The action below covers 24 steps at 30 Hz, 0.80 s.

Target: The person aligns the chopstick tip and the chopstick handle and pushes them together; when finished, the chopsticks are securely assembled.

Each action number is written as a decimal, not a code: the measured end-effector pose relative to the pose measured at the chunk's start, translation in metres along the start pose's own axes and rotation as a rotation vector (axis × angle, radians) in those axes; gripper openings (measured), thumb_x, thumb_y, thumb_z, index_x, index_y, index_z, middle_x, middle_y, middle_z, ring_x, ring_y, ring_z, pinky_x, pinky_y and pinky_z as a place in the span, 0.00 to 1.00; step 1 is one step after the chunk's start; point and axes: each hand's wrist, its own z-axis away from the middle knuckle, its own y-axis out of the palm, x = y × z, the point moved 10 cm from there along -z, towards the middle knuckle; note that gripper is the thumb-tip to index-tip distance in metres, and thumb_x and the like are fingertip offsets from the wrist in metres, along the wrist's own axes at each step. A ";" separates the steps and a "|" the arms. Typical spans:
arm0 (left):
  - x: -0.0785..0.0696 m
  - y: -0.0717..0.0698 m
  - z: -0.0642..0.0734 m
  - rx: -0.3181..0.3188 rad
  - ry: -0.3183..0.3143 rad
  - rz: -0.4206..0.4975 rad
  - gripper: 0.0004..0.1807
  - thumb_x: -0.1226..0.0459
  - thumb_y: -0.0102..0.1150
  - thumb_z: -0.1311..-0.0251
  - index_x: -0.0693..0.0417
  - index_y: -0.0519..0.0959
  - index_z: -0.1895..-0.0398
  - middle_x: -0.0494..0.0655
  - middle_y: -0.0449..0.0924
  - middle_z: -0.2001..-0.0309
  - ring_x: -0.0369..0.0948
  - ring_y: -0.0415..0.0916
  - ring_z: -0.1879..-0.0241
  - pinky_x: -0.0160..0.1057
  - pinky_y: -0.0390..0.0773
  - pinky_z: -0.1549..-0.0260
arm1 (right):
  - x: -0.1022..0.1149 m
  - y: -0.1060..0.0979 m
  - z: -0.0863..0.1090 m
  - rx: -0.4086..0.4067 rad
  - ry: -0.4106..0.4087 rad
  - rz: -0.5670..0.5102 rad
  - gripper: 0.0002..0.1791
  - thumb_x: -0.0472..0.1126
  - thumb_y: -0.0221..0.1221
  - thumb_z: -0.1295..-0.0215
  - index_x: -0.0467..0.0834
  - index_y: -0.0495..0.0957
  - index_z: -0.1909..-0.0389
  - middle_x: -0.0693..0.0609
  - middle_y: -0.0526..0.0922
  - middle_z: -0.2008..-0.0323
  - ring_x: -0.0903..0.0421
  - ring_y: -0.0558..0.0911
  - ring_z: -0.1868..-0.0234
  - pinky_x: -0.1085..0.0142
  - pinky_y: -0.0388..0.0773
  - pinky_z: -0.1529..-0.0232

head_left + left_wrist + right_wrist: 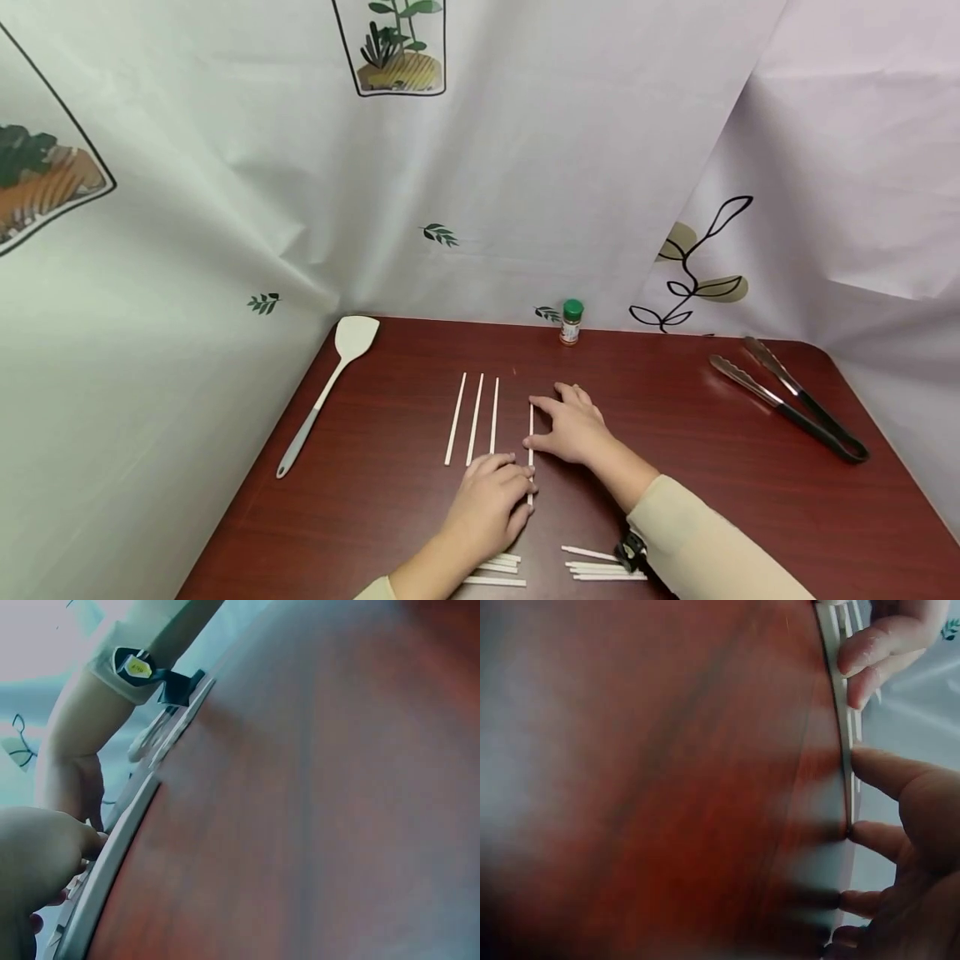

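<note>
A thin white stick [532, 422] lies on the brown table, pointing away from me. My left hand [486, 507] has its fingertips and thumb around the stick's near end. At the far end, my right hand [576, 429] touches it with index finger and thumb spread apart along its length. The right wrist view shows the right fingers [889, 771] fairly straight against the stick [844, 720], with some left fingertips farther up it. To its left, three similar sticks [455, 419] stand in a row, roughly parallel; my left hand covers the near end of one.
More white sticks lie crosswise near the front, one group [495, 582] partly under my left forearm, another [600, 574] beside the right sleeve. A white spatula [327, 390] lies at left, metal tongs [787, 400] at right. A green-capped spice jar [571, 323] stands at the back edge.
</note>
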 end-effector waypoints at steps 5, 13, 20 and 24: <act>0.016 0.005 -0.004 0.023 -0.049 -0.019 0.10 0.56 0.76 0.45 0.40 0.88 0.60 0.36 0.89 0.48 0.46 0.80 0.40 0.56 0.75 0.39 | -0.001 0.004 -0.018 0.042 0.015 -0.028 0.42 0.61 0.75 0.40 0.52 0.77 0.26 0.31 0.58 0.20 0.25 0.52 0.20 0.28 0.56 0.28; 0.034 0.006 -0.008 -0.029 -0.080 -0.012 0.11 0.60 0.75 0.48 0.43 0.88 0.60 0.40 0.89 0.50 0.51 0.81 0.42 0.59 0.76 0.40 | 0.000 0.007 -0.035 0.069 0.083 -0.058 0.43 0.62 0.73 0.39 0.56 0.74 0.24 0.32 0.52 0.17 0.22 0.45 0.20 0.26 0.46 0.27; 0.041 0.006 -0.006 -0.060 -0.102 0.001 0.11 0.62 0.74 0.49 0.44 0.87 0.60 0.41 0.89 0.50 0.51 0.81 0.43 0.63 0.73 0.42 | 0.004 0.012 -0.040 0.120 0.121 -0.055 0.43 0.63 0.71 0.35 0.61 0.70 0.21 0.33 0.46 0.16 0.23 0.37 0.19 0.23 0.41 0.28; 0.043 0.007 -0.006 -0.059 -0.113 0.004 0.12 0.62 0.74 0.48 0.44 0.86 0.60 0.41 0.89 0.48 0.51 0.80 0.42 0.64 0.72 0.41 | 0.005 0.013 -0.042 0.146 0.122 -0.031 0.43 0.64 0.69 0.33 0.62 0.67 0.19 0.33 0.43 0.16 0.23 0.36 0.19 0.23 0.40 0.27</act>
